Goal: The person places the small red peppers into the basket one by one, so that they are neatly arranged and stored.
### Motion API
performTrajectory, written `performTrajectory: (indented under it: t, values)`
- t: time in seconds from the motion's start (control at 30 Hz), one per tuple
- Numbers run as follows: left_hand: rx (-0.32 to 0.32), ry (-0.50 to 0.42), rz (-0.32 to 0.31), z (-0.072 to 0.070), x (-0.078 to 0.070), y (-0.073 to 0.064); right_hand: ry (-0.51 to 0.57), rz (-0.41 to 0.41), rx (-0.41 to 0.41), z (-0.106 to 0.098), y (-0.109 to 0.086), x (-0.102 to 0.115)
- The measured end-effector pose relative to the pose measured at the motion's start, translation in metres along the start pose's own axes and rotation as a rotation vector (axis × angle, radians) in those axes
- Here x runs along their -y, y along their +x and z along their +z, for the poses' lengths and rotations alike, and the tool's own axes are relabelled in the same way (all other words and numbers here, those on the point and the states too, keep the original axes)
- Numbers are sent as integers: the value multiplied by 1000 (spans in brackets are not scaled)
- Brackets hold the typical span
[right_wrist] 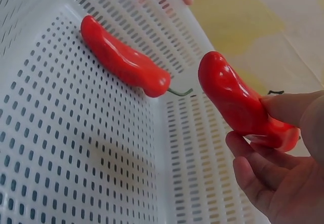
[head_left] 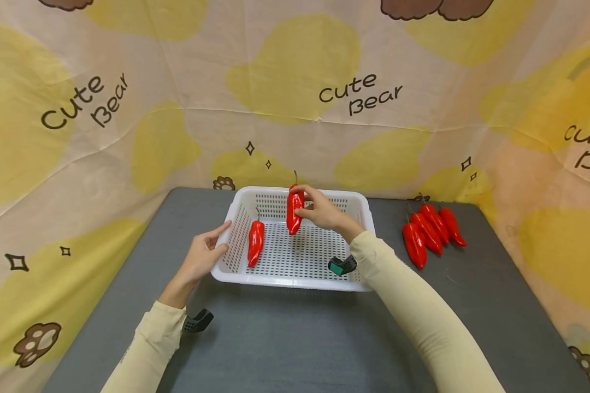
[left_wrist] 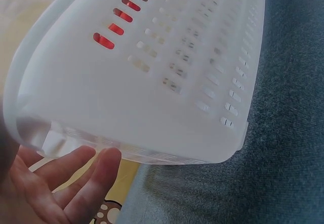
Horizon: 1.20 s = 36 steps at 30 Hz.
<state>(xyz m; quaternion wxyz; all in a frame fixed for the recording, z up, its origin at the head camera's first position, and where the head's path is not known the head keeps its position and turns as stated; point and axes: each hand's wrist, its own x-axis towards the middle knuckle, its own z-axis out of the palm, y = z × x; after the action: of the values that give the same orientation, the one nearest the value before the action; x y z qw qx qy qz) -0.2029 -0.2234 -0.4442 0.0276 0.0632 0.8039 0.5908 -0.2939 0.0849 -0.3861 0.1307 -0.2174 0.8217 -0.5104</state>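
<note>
My right hand [head_left: 319, 208] pinches a red chili pepper [head_left: 295, 210] between thumb and fingers, stem up, over the back part of a white plastic basket [head_left: 295, 283]. In the right wrist view the held pepper's tip points toward the basket's inside. Another red chili pepper [head_left: 256, 243] lies inside near the left wall, its green stem [right_wrist: 179, 91] toward the back. My left hand [head_left: 201, 255] grips the basket's left rim; the left wrist view shows its fingers [left_wrist: 104, 176] at the outer side of the wall.
Several red chili peppers [head_left: 429, 232] lie side by side on the grey table [head_left: 285, 338], right of the basket. A printed cloth [head_left: 295, 82] hangs behind the table and along both sides. Black bands with small devices sit at both wrists.
</note>
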Motion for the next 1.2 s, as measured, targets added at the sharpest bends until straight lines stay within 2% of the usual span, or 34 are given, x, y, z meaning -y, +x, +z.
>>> performTrajectory:
  t: [0.17, 0.57, 0.8, 1.03, 1.2]
  values:
    - [1, 1, -9, 0, 0, -1, -8, -10, 6, 8, 4, 1]
    - [0, 14, -15, 0, -2, -3, -23, -28, 91, 33, 16, 5]
    - [-1, 15, -24, 0, 0, -5, -71, -4, 129, 47, 18, 2]
    - [-1, 42, -21, 1, 2, -5, -121, -7, 154, 52, 20, -3]
    - [-9, 41, -20, 1, 0, -3, -115, -7, 172, 51, 23, -3]
